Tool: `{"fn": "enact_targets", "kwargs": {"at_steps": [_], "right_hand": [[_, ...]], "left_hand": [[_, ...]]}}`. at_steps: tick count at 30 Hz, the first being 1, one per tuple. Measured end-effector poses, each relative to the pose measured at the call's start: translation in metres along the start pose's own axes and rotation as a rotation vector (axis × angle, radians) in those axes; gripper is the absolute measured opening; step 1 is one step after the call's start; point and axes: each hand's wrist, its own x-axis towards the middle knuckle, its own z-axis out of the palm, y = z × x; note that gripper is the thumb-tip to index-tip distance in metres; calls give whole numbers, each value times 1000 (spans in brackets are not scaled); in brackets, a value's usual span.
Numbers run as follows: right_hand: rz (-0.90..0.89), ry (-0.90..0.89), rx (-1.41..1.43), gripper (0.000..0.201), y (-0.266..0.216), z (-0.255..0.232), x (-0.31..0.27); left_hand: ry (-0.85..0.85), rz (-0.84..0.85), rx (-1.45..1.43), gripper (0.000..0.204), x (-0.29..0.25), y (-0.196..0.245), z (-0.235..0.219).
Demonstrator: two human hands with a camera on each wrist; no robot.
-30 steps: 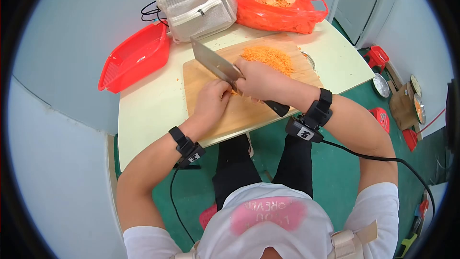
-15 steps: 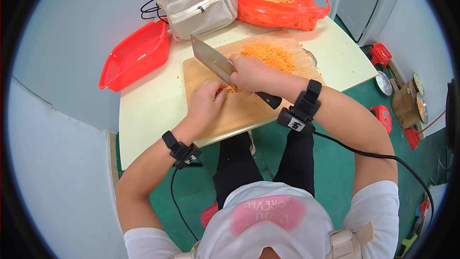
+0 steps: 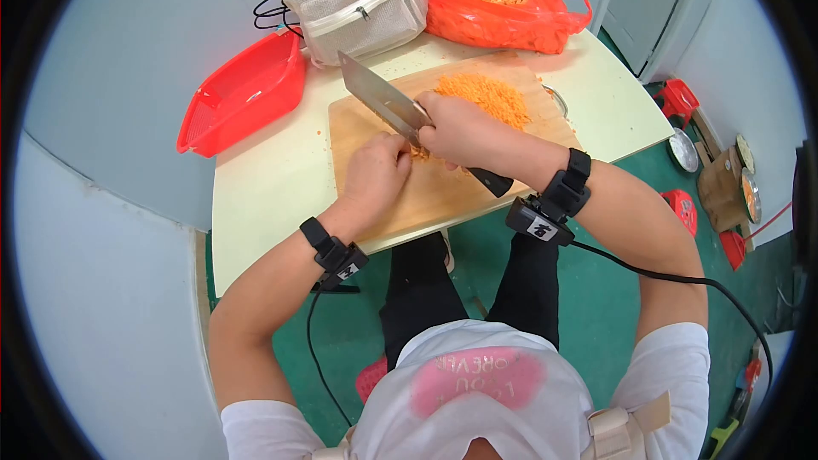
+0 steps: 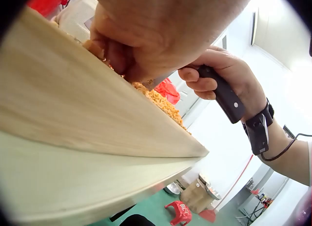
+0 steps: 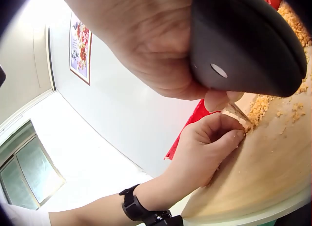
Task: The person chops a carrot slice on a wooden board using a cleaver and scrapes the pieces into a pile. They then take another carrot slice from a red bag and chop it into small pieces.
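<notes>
My right hand (image 3: 464, 129) grips a cleaver (image 3: 373, 92) by its black handle (image 4: 225, 95), the broad blade pointing away to the far left. Beside the blade, my left hand (image 3: 375, 172) is low on the wooden chopping board (image 3: 443, 204) with fingers curled and thumb tucked in. A bit of orange carrot (image 4: 93, 49) shows at its fingertips; the rest is hidden by the hand. In the right wrist view the blade's edge comes down right at the left fingertips, by finely chopped carrot (image 5: 259, 108). A larger heap of chopped carrot (image 3: 486, 99) lies at the board's far right.
A red plastic basket (image 3: 243, 98) stands at the table's left edge. Behind the board are a pale mesh backpack (image 3: 358, 13) and a red plastic bag (image 3: 511, 17) of carrot slices. A metal rim (image 3: 555, 102) shows beside the board. Red stools (image 3: 678, 99) and bowls are on the floor.
The right hand and cleaver shifted a little left, then came back right; the blade stays beside the left fingertips. The left hand has moved slightly right since half a second ago.
</notes>
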Motion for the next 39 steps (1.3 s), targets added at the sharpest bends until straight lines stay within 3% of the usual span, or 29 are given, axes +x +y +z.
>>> {"fn": "enact_targets", "kwargs": {"at_steps": [9, 15, 23, 27, 39], "right_hand": [[-68, -42, -161, 28, -8, 11, 18], [-30, -52, 53, 32, -3, 4, 19], [20, -78, -38, 38, -2, -4, 11], [-42, -66, -74, 36, -5, -4, 8], [-32, -46, 0, 32, -3, 2, 4]], "left_hand": [[-7, -10, -53, 15, 1, 4, -3], [45, 95, -9, 12, 0, -7, 1], [12, -1, -13, 12, 5, -8, 2], [0, -58, -39, 13, 5, -4, 0], [14, -33, -19, 14, 4, -5, 2]]}}
